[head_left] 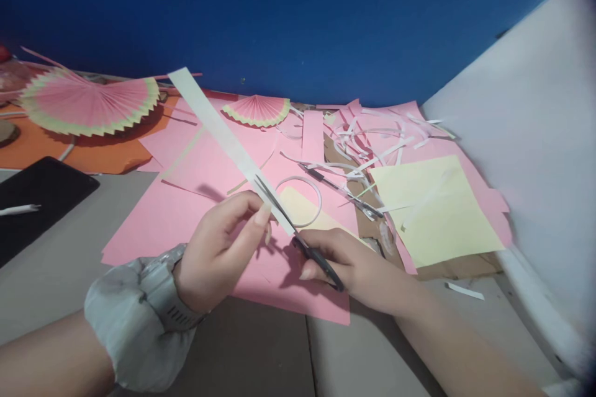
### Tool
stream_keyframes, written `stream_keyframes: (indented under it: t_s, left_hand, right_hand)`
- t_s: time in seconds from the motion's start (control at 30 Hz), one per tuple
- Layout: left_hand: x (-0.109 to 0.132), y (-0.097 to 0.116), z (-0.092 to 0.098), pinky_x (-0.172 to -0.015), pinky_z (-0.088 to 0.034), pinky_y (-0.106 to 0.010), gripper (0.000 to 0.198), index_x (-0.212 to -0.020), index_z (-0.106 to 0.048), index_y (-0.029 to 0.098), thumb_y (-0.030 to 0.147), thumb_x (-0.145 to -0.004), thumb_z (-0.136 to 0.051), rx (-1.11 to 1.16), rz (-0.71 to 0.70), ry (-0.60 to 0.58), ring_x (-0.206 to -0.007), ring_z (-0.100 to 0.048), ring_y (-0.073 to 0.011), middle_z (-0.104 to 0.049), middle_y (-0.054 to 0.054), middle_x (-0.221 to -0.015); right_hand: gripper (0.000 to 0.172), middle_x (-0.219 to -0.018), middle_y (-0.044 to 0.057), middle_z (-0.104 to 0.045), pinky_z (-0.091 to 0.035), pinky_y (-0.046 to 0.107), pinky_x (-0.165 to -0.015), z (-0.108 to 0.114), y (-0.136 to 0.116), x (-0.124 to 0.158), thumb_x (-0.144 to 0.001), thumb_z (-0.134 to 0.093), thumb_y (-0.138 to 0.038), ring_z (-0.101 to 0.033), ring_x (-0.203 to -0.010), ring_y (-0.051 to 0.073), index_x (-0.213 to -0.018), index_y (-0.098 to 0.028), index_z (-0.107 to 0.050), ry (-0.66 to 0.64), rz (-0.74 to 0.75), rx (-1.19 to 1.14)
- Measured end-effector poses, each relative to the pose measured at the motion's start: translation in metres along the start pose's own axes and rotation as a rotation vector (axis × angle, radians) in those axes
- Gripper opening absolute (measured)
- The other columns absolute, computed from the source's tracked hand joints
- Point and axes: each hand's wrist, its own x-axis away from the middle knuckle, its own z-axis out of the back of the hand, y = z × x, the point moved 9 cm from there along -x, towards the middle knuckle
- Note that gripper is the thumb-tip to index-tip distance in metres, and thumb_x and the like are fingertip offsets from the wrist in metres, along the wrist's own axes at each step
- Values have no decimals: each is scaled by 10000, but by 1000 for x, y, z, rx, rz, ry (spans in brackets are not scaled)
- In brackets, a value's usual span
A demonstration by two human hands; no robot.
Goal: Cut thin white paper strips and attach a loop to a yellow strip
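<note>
My left hand (223, 248) pinches the near end of a long pale paper strip (212, 121) that slants up and away to the left. My right hand (354, 263) grips black-handled scissors (302, 242), whose blades point up-left and meet the strip close to my left fingertips. Both hands hover over large pink paper sheets (186, 223) lying on the table. A grey watch and a pale cuff sit on my left wrist.
Two folded pink-and-yellow paper fans (88, 102) (257, 110) lie at the back. A yellow sheet (435, 208), white paper trimmings (372, 142), a second pair of scissors (344, 192) and a paper ring (300, 201) lie to the right. A black tablet (37, 198) lies left, a white board (535, 136) right.
</note>
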Motion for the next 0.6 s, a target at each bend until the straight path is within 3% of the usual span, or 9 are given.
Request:
stream_keyframes:
  t_s: [0.27,0.6]
  left_hand:
    - [1,-4,12,-589,-376,-211,198,-744,-479,202,280,-918,-426,-6,35,121,-606,-465,-78,-500,48,-649]
    - [0,-4,4,-597,-384,-205,208,-745,-485,200,256,-928,-403,-4,8,53,-625,-475,-77,-503,43,-671]
  right_hand:
    - [324,-660,-63,-362,-263,212,-558,0,4,2,-841,-552,-419,-343,-626,90,-683,-186,-393,-12,-63,29]
    - [304,-661,-67,-362,-259,208,-550,0,5,3,-831,-571,-401,-337,-622,89,-690,-190,-403,-19,-76,11]
